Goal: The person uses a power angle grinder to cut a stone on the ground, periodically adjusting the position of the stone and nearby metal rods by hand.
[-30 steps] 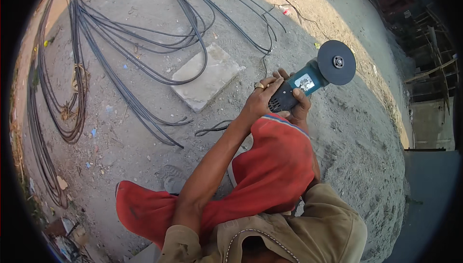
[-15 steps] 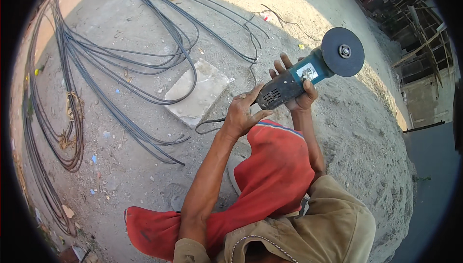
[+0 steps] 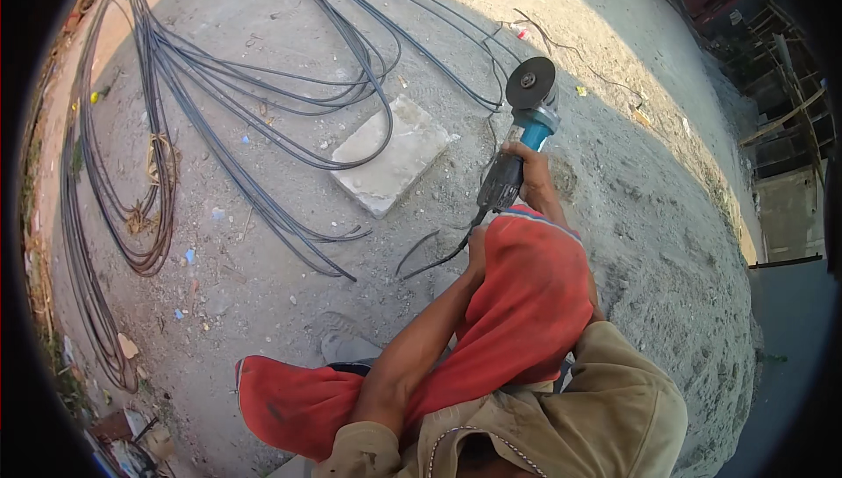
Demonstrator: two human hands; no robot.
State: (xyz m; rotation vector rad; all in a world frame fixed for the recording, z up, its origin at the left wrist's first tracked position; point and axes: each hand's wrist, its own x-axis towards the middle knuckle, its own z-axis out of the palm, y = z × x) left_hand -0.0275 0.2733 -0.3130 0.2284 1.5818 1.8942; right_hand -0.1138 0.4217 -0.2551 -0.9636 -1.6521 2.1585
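Since a moment ago the angle grinder [image 3: 524, 123] has swung from two o'clock toward twelve, nearer the concrete slab [image 3: 392, 154], the right hand [image 3: 529, 173] wrapped around its body, while the left hand's [image 3: 476, 244] grip cannot be told behind the red cloth [image 3: 517, 303].

angle grinder [image 3: 519, 140]: 1 | stone slab [image 3: 392, 155]: 1 | red cloth [image 3: 491, 338]: 1 | rod bundles [image 3: 219, 83]: several (uncountable)
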